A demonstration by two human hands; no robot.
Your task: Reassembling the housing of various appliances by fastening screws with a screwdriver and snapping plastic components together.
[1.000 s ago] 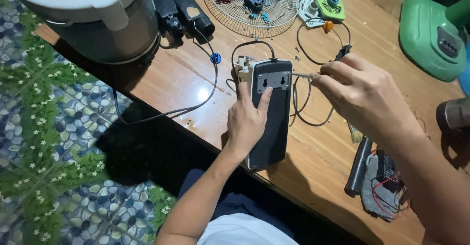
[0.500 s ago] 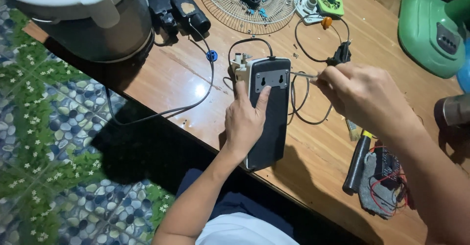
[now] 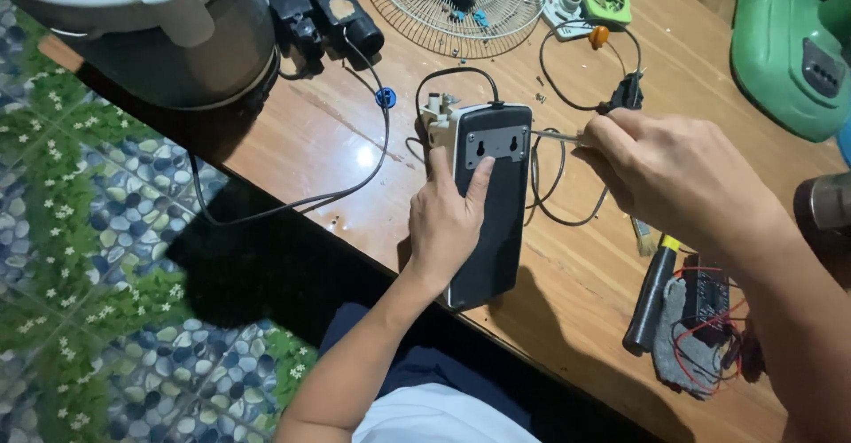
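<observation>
In the head view, a dark oblong box (image 3: pixel 489 199) lies face down on the wooden table (image 3: pixel 310 142), and the left hand (image 3: pixel 448 217) rests flat on it, fingers spread, pinning it. Just right of the box's top end, the right hand (image 3: pixel 669 177) is clenched around a thin tool (image 3: pixel 554 137), perhaps a screwdriver, its tip touching the box's upper right edge; above the box lies a wire fan grille (image 3: pixel 456 4).

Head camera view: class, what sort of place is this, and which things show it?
Probably a home repair bench for small appliances: a wire fan guard holding loose parts, a green fan base, and a dark device casing steadied by the left hand.
</observation>
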